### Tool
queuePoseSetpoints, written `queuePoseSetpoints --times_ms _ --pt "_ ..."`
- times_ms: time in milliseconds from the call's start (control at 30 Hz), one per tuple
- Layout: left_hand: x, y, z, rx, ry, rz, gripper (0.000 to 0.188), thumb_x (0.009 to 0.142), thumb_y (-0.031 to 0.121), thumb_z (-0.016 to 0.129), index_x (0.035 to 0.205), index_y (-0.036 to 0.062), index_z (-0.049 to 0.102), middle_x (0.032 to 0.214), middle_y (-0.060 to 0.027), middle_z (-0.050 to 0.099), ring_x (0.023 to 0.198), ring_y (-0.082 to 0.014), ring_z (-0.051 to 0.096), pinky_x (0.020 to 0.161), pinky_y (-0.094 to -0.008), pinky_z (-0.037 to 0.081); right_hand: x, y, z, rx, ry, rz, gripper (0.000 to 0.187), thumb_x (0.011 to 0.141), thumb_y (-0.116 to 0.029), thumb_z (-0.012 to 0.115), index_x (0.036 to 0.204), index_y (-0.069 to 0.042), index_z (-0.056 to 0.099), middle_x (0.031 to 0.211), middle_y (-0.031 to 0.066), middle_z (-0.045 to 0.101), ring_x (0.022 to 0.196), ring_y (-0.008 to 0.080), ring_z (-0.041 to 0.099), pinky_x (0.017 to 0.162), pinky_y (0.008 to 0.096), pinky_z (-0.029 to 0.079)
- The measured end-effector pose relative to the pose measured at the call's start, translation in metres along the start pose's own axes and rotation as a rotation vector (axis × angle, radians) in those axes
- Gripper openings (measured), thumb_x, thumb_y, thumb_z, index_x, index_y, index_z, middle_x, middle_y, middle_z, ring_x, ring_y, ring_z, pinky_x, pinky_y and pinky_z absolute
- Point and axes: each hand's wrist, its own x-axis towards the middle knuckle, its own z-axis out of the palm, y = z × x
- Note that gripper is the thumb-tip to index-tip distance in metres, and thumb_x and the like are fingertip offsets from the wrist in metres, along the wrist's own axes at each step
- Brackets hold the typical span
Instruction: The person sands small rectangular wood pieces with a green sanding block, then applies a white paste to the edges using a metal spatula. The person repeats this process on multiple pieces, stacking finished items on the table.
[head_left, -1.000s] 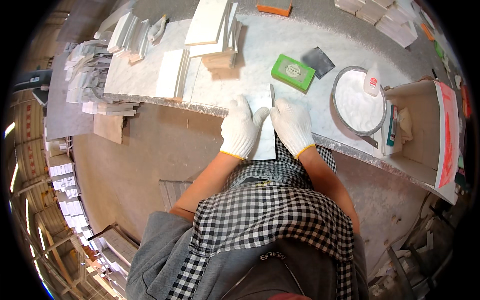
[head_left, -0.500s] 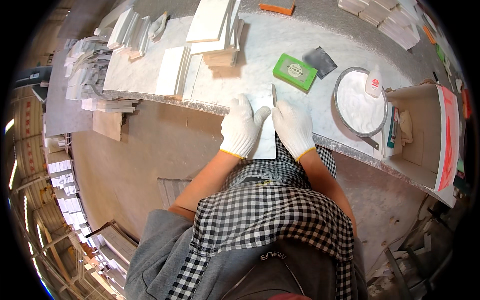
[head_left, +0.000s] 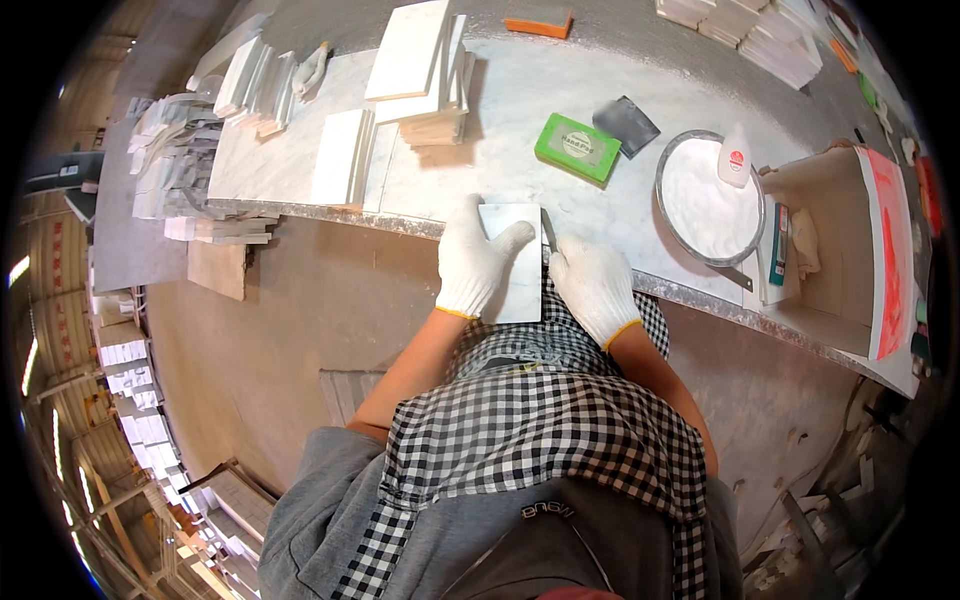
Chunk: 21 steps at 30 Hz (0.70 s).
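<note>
My left hand (head_left: 472,258), in a white knitted glove, grips a white rectangular stone tile (head_left: 520,275) by its left side, thumb lying across its face. The tile juts out over the bench's front edge toward my apron. My right hand (head_left: 595,280), gloved alike, is closed round a narrow flat metal blade (head_left: 548,230). Its tip sticks out past the fingers beside the tile's right edge, and the glove hides the rest. Farther off on the bench lie a green hand pad (head_left: 578,150) and a dark square sheet (head_left: 626,125).
On the right stand a round bowl of white powder (head_left: 705,210) with a white bottle (head_left: 735,165) in it and an open cardboard box (head_left: 825,240). Stacked white tiles (head_left: 410,50) stand at the far left of the bench (head_left: 510,110). An orange-edged block (head_left: 538,22) lies farther back.
My right hand has drawn the blade back toward me and slightly right, baring the tile's upper right corner. My left hand still holds the tile. The view has shifted slightly.
</note>
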Motion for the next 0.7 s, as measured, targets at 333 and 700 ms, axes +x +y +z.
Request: queuePoseSetpoints --times_ms 333,700 --pt "0.000 -0.022 -0.011 -0.683 -0.258 -0.218 0.040 0.085 0.013 0.079 0.115 -0.0086 0.065 0.098 -0.0110 0.073 0.085 -0.0155 0.069 0.078 -0.0280 0.056 -0.029 0.004 -0.035 0.406 0.109 0.242 0.029 0.095 -0.034 0.060 0.105 -0.009 0.071 0.090 0.0168 0.072 0.087 0.0369 0.069 0.080 0.0446 0.051" --pt "-0.003 -0.033 -0.029 -1.125 -0.560 -0.277 0.036 0.084 0.015 0.080 0.110 -0.0055 0.067 0.100 -0.0103 0.071 0.092 -0.0176 0.067 0.085 -0.0329 0.055 -0.034 0.001 -0.031 0.639 0.116 0.112 0.020 0.100 -0.024 0.059 0.105 -0.006 0.066 0.089 0.0136 0.072 0.079 0.0301 0.069 0.074 0.0389 0.053"
